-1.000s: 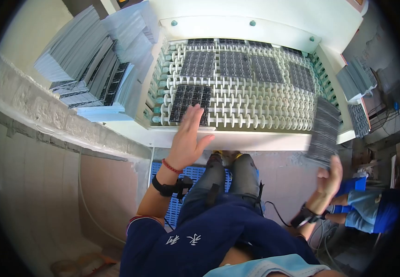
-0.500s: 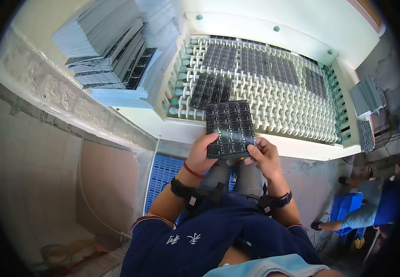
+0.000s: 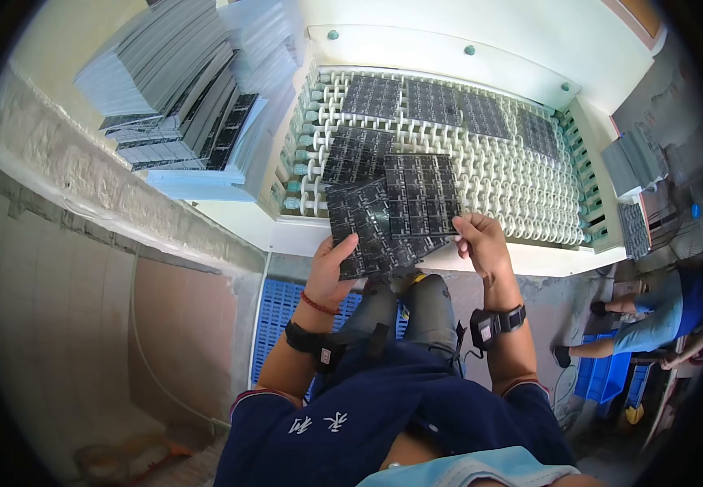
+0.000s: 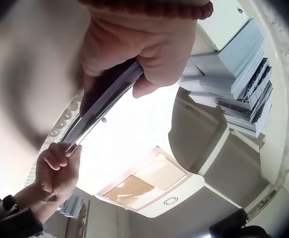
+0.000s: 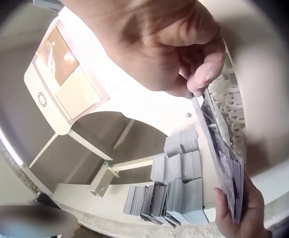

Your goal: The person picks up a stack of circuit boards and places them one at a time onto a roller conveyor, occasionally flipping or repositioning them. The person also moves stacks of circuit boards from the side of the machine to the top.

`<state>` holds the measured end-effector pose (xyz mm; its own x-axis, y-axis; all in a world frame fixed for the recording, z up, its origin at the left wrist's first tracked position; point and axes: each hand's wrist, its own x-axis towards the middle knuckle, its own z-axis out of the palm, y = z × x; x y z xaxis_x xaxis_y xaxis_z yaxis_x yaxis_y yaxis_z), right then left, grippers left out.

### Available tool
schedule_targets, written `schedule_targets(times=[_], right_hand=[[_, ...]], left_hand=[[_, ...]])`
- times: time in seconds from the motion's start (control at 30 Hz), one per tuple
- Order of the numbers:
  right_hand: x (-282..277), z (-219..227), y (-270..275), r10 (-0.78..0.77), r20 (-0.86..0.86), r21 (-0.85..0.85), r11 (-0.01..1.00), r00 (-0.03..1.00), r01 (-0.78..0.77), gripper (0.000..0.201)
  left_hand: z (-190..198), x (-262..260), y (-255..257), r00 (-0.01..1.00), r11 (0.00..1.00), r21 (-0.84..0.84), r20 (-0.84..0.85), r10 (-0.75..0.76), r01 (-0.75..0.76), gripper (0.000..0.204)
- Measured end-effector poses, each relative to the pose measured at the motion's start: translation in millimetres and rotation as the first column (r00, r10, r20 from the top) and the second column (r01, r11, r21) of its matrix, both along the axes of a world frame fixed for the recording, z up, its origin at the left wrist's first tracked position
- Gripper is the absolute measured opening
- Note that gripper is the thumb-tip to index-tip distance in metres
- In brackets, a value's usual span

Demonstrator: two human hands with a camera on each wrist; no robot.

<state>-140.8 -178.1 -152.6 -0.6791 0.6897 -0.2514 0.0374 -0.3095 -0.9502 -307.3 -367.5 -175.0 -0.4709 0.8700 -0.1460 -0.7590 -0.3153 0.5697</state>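
Observation:
Fanned black circuit board panels [image 3: 357,235] sit in my left hand [image 3: 329,274], its thumb over their near left corner. My right hand [image 3: 485,246] pinches a single circuit board panel [image 3: 420,195] by its near right corner, and this panel overlaps the fanned ones in the head view. Beyond them, another circuit board panel [image 3: 358,152] lies slightly turned on the white roller conveyor [image 3: 514,195]. In the right wrist view, the stack's layered edges [image 5: 237,186] show above the left hand [image 5: 244,210]. The left wrist view shows the boards edge-on between thumb and fingers.
A row of panels [image 3: 433,101] lies farther back on the rollers. Tall stacks of boards [image 3: 165,73] stand on the left ledge; smaller stacks [image 3: 634,158] are at the right. A person in blue shorts [image 3: 648,321] stands at far right beside blue crates [image 3: 599,377].
My right hand brought the stack in from the right, and my left hand came off the conveyor panel to grip it. Now the stack is fanned and the right hand holds one panel apart.

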Motion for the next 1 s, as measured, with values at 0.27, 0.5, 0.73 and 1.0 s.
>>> schedule_targets(times=[0.27,0.5,0.73,1.0], right_hand=[[-22,13,-15,0.120,0.214,0.199,0.966,0.969,-0.163,0.018],[-19,16,6,0.166,0.182,0.136,0.972,0.969,-0.192,0.013],[-20,10,70,-0.105,0.326,0.417,0.908,0.940,-0.043,0.019],[46,15,127,-0.362,0.274,0.483,0.853,0.891,0.198,0.022]], left_hand=[[4,-2,8,1.000,1.000,-0.007,-0.016,0.014,-0.015,0.029],[2,-8,2,0.999,0.999,-0.021,-0.005,0.047,-0.047,0.028],[3,-21,-18,0.995,0.996,0.076,0.092,0.033,-0.040,0.036],[-1,-17,-24,0.995,0.996,-0.023,0.038,0.093,-0.092,0.033]])
